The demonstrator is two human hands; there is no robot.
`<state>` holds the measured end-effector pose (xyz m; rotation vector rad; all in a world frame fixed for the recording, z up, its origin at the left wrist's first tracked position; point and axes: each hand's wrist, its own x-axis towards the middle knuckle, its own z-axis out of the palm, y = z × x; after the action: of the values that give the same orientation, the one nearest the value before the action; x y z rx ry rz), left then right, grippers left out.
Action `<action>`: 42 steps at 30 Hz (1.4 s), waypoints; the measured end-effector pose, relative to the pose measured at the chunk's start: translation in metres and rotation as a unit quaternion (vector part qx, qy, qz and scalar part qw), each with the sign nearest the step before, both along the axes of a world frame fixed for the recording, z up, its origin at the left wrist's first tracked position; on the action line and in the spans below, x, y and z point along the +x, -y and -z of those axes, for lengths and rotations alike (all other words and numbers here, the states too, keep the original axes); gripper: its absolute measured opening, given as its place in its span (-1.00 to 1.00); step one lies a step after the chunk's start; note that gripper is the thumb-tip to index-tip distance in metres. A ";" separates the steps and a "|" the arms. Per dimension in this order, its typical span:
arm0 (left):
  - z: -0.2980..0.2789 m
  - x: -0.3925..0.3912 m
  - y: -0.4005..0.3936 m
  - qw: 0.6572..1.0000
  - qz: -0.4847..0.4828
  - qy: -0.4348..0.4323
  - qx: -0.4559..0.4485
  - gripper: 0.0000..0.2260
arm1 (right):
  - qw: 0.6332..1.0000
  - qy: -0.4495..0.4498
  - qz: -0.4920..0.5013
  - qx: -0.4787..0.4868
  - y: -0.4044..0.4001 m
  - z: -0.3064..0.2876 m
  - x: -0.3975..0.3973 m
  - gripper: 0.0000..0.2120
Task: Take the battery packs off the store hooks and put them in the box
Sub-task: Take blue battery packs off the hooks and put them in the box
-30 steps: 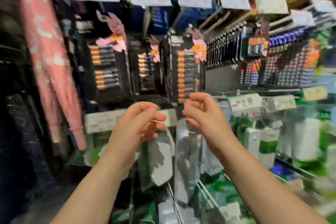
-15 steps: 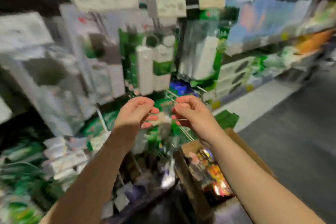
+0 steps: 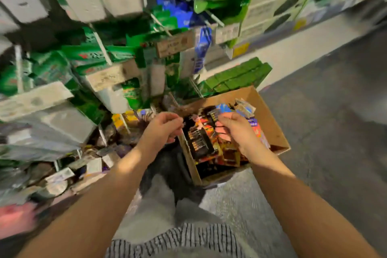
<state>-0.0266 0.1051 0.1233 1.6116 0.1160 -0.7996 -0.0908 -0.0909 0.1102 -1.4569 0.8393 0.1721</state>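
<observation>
A brown cardboard box [image 3: 272, 125] stands on the floor below me, holding several colourful battery packs [image 3: 229, 154]. Over its left half hangs a black battery pack [image 3: 198, 142] with rows of gold-tipped cells. My left hand [image 3: 164, 130] pinches the pack's top left corner, just above the box's left wall. My right hand [image 3: 236, 132] curls round the top right part of the pack, over the middle of the box. The view is blurred, so the exact finger contact is hard to make out.
Green-and-white packaged goods [image 3: 129, 92] hang on wire hooks with price tags [image 3: 173, 44] at the left and top. Loose packets [image 3: 62, 176] lie on the low shelf at the left. Grey floor [image 3: 335, 132] spreads to the right. My striped shirt [image 3: 178, 239] is at the bottom.
My view has swung down from the hanging battery packs to the box on the floor. Both hands came down together and now hold a black pack over the box.
</observation>
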 end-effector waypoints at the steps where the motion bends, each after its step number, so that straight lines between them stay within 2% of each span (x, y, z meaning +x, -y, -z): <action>1: 0.015 0.003 0.004 1.000 0.018 -0.017 0.007 -0.90 | 1.000 -0.019 0.006 0.004 0.004 0.017 0.003 -0.81; 3: 0.035 0.007 0.006 0.999 0.030 -0.040 0.015 -0.90 | 0.999 -0.050 0.019 0.001 0.005 0.039 0.007 -0.84; 5: 0.061 0.013 0.013 0.997 0.031 -0.064 0.032 -0.94 | 0.995 -0.089 0.036 -0.017 0.009 0.064 0.009 -0.95; 6: 0.070 0.014 0.014 0.996 0.033 -0.074 0.041 -0.95 | 0.991 -0.118 0.019 -0.054 0.011 0.072 0.007 -0.91; 8: 0.085 0.016 0.015 0.993 0.051 -0.090 0.060 -0.96 | 0.976 -0.188 -0.021 -0.103 0.014 0.085 0.004 -0.67; 11: 0.096 0.023 0.017 0.989 0.066 -0.101 0.085 -0.95 | 0.965 -0.248 -0.025 -0.080 0.014 0.105 0.005 -0.53; 19: 0.116 0.035 0.029 0.986 0.037 -0.108 0.121 -0.94 | 0.945 -0.288 -0.121 -0.099 0.010 0.141 0.011 -0.67; 23: 0.125 0.023 0.041 0.984 -0.013 -0.124 0.124 -0.94 | 0.933 -0.278 -0.202 -0.101 0.017 0.154 0.009 -0.75; 26: 0.125 0.011 0.053 0.984 -0.046 -0.129 0.112 -0.83 | 0.927 -0.243 -0.266 -0.102 0.029 0.152 0.006 -0.85; 30: 0.132 0.001 0.066 0.981 -0.092 -0.122 0.123 -0.88 | 0.956 -0.209 -0.200 -0.043 0.054 0.127 -0.002 -0.81; 33: 0.132 0.000 0.079 0.977 -0.129 -0.130 0.113 -0.66 | 0.968 -0.188 -0.169 0.010 0.070 0.107 -0.010 -0.80; 35: 0.128 0.000 0.089 0.973 -0.147 -0.166 0.066 -0.64 | 0.970 -0.175 -0.164 0.045 0.076 0.095 -0.014 -0.80; 38: 0.117 0.002 0.099 0.956 -0.177 -0.227 -0.059 -0.84 | 0.968 -0.138 -0.204 0.058 0.077 0.082 -0.014 -0.81; 42: 0.113 0.009 0.096 0.943 -0.226 -0.229 -0.088 -0.85 | 0.955 -0.135 -0.262 0.029 0.073 0.078 0.000 -0.85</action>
<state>-0.0174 0.0094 0.0100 1.1412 0.7035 -0.7814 -0.0906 -0.1637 0.0322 -1.5966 0.6379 0.8058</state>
